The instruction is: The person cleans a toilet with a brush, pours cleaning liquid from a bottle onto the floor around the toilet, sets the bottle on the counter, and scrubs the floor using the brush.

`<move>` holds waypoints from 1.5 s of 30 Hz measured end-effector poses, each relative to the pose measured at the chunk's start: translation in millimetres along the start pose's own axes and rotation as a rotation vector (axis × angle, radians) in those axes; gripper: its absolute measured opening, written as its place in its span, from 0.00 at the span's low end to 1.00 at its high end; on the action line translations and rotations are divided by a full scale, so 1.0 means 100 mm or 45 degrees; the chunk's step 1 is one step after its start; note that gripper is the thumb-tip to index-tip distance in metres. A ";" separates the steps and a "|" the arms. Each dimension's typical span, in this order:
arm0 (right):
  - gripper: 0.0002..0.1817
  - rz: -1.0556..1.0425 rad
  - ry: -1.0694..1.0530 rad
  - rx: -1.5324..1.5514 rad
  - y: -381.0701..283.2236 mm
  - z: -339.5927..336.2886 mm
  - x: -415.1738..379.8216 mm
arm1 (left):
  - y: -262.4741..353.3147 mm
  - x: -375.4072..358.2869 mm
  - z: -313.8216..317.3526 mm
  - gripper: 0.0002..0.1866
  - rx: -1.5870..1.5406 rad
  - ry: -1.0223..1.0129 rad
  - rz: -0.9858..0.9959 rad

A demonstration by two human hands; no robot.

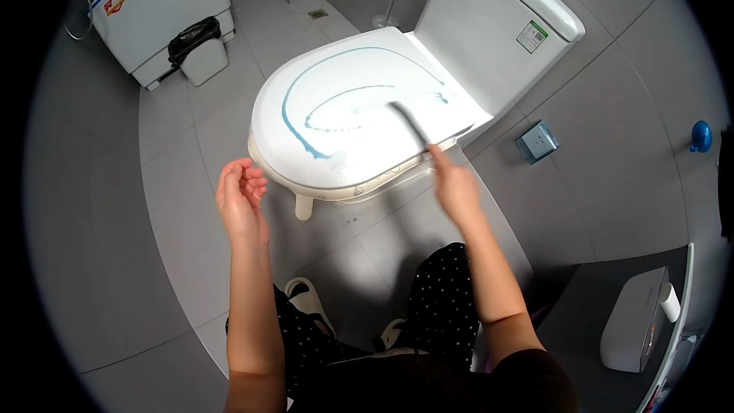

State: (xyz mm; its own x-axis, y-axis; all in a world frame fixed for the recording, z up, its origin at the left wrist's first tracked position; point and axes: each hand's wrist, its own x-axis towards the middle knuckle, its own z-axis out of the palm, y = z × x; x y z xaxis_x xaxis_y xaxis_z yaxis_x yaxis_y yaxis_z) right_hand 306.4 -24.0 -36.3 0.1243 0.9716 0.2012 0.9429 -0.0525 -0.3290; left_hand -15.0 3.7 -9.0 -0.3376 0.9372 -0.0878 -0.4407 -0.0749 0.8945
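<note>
Toilet lid (pixel 359 118); white, blue-streaked

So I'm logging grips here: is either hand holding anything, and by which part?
The right hand holds a dark brush by its handle's near end, its far end on the toilet lid. The left hand holds nothing.

A lined bin (pixel 200 50) stands by a white appliance (pixel 164 8) (far left).

Toilet lid (pixel 344 118) looks like glossy white plastic, smeared with wet blue streaks (pixel 294 118). The tank (pixel 489 46) is shiny ceramic. Floor tiles (pixel 183 206) are matt grey, pretty smooth. The brush (pixel 409 122) looks like dark plastic.
</note>
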 end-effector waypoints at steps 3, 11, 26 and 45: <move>0.24 -0.327 -0.096 0.002 -0.60 0.16 -0.18 | -0.03 0.00 0.01 0.11 0.003 -0.013 -0.018; 0.19 0.146 0.088 -0.172 0.05 -0.03 0.34 | 0.00 -0.01 0.03 0.11 -0.046 -0.071 -0.034; 0.19 0.233 -0.013 -0.056 -0.33 0.15 0.74 | 0.11 -0.11 -0.09 0.11 -0.057 -0.008 -0.045; 0.16 -0.446 -0.306 -0.017 -1.09 0.30 0.74 | 0.21 -0.10 -0.14 0.13 -0.116 0.080 -0.021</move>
State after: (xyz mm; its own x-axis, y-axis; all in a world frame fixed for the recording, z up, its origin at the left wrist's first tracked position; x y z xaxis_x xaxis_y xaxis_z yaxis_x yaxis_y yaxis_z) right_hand 203.0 60.5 -13.6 -0.2783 0.9574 0.0771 0.9194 0.2888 -0.2670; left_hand -32.6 -11.4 5.1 -0.3800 0.9154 -0.1325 -0.5193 -0.0926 0.8496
